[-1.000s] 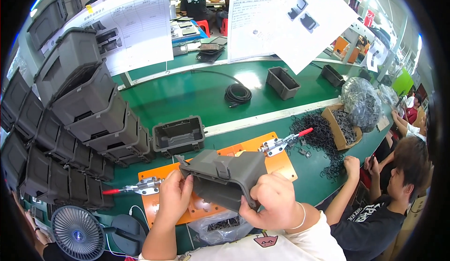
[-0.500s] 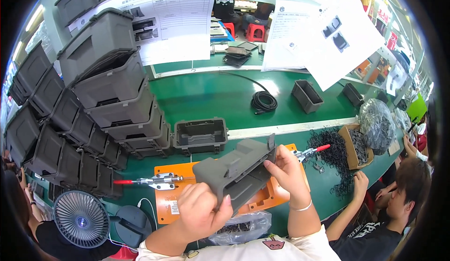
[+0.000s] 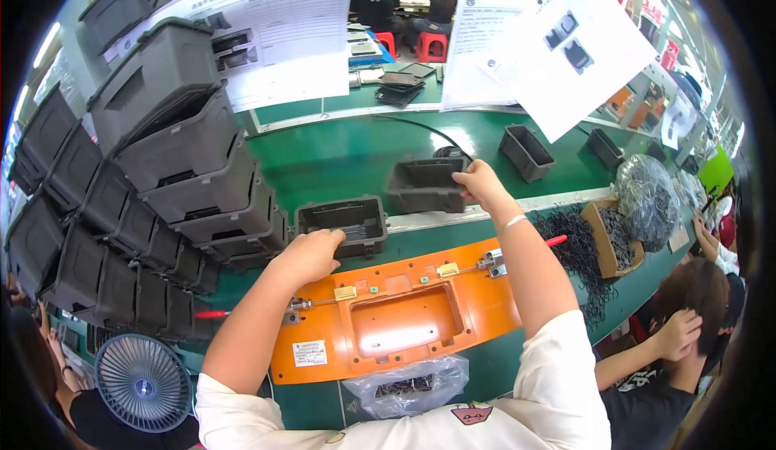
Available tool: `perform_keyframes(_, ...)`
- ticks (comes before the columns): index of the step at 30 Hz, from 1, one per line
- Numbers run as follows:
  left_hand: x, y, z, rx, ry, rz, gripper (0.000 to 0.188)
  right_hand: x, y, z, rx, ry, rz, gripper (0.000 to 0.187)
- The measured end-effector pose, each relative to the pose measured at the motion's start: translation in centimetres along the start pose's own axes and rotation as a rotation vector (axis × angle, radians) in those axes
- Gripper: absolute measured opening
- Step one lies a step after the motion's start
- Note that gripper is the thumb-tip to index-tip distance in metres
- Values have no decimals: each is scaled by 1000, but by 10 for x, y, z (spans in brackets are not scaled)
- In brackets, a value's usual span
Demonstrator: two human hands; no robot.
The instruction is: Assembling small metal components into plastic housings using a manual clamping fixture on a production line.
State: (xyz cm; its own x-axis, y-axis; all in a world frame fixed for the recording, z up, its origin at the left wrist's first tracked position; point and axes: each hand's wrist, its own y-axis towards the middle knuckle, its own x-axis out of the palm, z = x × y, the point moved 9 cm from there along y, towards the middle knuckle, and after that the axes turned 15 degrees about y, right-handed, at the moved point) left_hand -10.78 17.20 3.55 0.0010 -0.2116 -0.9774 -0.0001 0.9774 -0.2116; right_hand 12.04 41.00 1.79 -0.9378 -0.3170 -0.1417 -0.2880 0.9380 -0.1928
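Out over the bench's far side, my right hand [image 3: 480,185] is closed on the right end of a dark grey plastic box [image 3: 428,195], open side up and slightly blurred. My left hand [image 3: 311,254] is at the near left corner of a second grey box [image 3: 377,225], fingers over its rim and thumb low by its front wall. That box sits on the bench beside the stacks. Beneath my forearms lies an orange fixture [image 3: 323,329] with a rectangular opening, brass-coloured blocks and a toggle clamp [image 3: 493,262] at each side.
Tall stacks of grey boxes [image 3: 194,147] stand at left, near a small fan [image 3: 144,384]. A plastic bag of small parts [image 3: 408,389] lies close to me. Black clips [image 3: 578,248] and a cardboard box [image 3: 598,236] are at right, beside a seated person [image 3: 679,353].
The grey box, held in both hands over the fixture, has moved away from me in my right hand alone. My left hand has let go and reached to the other box.
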Motion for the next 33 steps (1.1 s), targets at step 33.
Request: perform_keyframes(33, -49, -109, 161, 495, 6, 247, 12, -159, -223, 92, -228, 1065, 17, 21)
